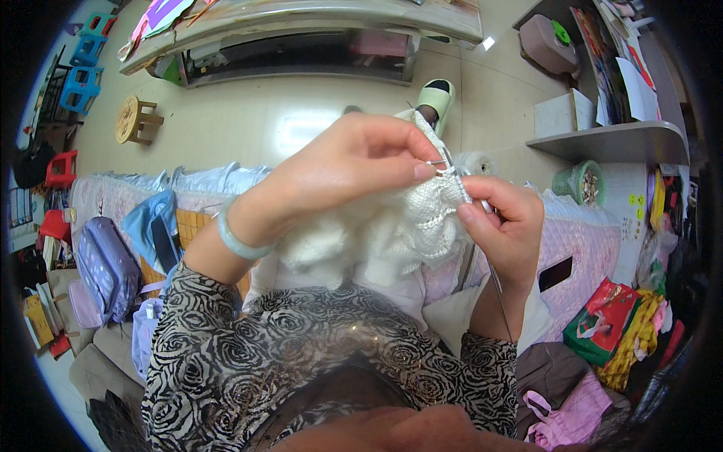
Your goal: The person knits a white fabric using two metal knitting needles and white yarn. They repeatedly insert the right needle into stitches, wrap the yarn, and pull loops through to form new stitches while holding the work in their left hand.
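Note:
A white knitted piece (pixel 435 220) hangs in soft folds over my lap, between my two hands. My left hand (pixel 367 155), with a pale green bangle (pixel 240 234) on its wrist, pinches the thin tip of a needle and the yarn at the fabric's upper edge. My right hand (pixel 505 220) grips the fabric's edge and a knitting needle (pixel 448 158) that carries stitches. Another thin needle (pixel 498 285) runs down from the right palm along the forearm. Just beyond my right fingers sits a cone of white yarn (pixel 480 163), partly hidden.
Ahead stands a long table (pixel 316 17) with paper on it. A wooden stool (pixel 133 120) is on the floor at left. On the quilted cover (pixel 599 243) at right lie a dark phone (pixel 556 274) and a red-green bag (pixel 601 322). A purple backpack (pixel 107 271) rests at left.

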The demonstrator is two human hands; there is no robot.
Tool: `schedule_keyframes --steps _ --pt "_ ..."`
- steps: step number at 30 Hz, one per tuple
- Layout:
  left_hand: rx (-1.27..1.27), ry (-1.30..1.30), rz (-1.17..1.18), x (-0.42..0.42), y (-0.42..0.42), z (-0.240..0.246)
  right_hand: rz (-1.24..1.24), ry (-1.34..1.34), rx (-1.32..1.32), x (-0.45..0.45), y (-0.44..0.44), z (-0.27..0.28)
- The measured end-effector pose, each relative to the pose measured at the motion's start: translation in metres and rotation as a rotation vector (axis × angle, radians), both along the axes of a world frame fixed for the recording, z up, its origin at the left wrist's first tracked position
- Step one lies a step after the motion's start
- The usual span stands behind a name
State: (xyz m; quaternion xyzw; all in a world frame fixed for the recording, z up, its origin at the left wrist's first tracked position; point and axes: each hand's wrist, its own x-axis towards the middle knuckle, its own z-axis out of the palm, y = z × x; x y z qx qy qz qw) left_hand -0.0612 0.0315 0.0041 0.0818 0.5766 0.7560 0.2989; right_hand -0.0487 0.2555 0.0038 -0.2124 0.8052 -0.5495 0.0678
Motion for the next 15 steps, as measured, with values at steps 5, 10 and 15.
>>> schedule_keyframes --steps 5,10,15 --pt "0.011 0.002 0.019 -0.0002 0.0023 -0.0007 -0.040 -0.076 -0.032 0.0020 -0.0002 0.0016" --pt "-0.028 -0.043 0.012 -0.0003 0.0023 -0.0023 0.019 0.045 -0.007 0.0009 -0.0008 -0.0007" --pt "-0.011 -0.045 0.016 -0.0003 0.0030 -0.0070 0.129 0.354 0.161 -0.0005 -0.0002 -0.0016"
